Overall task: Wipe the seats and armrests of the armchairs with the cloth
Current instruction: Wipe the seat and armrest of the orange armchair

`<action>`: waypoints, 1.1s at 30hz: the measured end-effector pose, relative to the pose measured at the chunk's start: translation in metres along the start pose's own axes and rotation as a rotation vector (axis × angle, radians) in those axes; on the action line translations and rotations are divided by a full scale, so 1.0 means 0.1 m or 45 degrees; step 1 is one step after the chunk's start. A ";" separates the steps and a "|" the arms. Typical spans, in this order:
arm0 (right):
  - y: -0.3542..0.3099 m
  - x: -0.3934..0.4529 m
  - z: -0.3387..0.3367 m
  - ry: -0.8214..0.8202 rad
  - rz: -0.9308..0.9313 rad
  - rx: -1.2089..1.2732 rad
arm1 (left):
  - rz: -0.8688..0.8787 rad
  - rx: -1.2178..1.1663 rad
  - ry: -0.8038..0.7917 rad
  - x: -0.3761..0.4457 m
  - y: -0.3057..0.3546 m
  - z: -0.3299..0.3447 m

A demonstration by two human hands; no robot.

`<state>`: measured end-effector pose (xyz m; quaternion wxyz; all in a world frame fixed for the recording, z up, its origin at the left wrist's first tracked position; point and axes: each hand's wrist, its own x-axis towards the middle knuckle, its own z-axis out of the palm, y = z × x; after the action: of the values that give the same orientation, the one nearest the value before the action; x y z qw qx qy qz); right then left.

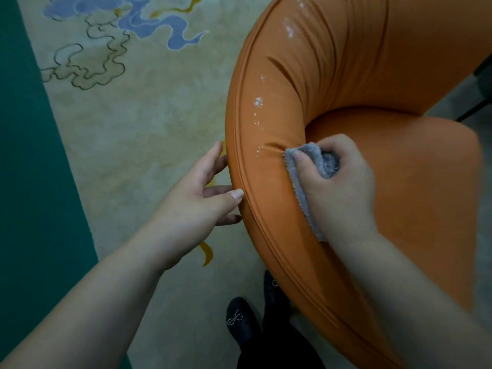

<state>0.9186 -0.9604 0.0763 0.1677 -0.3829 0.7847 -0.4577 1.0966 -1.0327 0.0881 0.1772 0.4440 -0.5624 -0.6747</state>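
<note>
An orange armchair [346, 75] fills the right half of the view, its curved padded armrest [269, 198] running from top centre down to the bottom right. White flecks [258, 102] dot the armrest's upper stretch. My right hand [338, 187] grips a bunched grey cloth [298, 182] and presses it on the armrest's top, beside the seat cushion [415, 166]. My left hand [202, 198] rests against the armrest's outer side with its fingers spread, the thumb on the piped seam.
A beige carpet [149, 129] with blue and gold swirls lies to the left, bordered by a dark green strip [32, 182]. My two dark shoes [239, 320] stand at the chair's base. Grey floor [452, 102] shows at the far right.
</note>
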 end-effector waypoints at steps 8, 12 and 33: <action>0.00 0.22 0.04 -0.031 0.037 0.017 | 0.014 0.022 -0.050 0.11 0.06 0.07; -0.24 0.23 0.21 -0.097 -0.151 0.098 | -0.002 0.003 -0.045 0.16 0.06 0.07; -0.22 0.80 0.34 -0.137 -0.380 0.013 | -0.095 0.243 0.075 0.43 0.36 0.12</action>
<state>0.8976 -1.0471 0.0840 0.1414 -0.5182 0.7068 -0.4604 1.0539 -1.0681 0.1031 0.1252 0.4991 -0.6016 -0.6110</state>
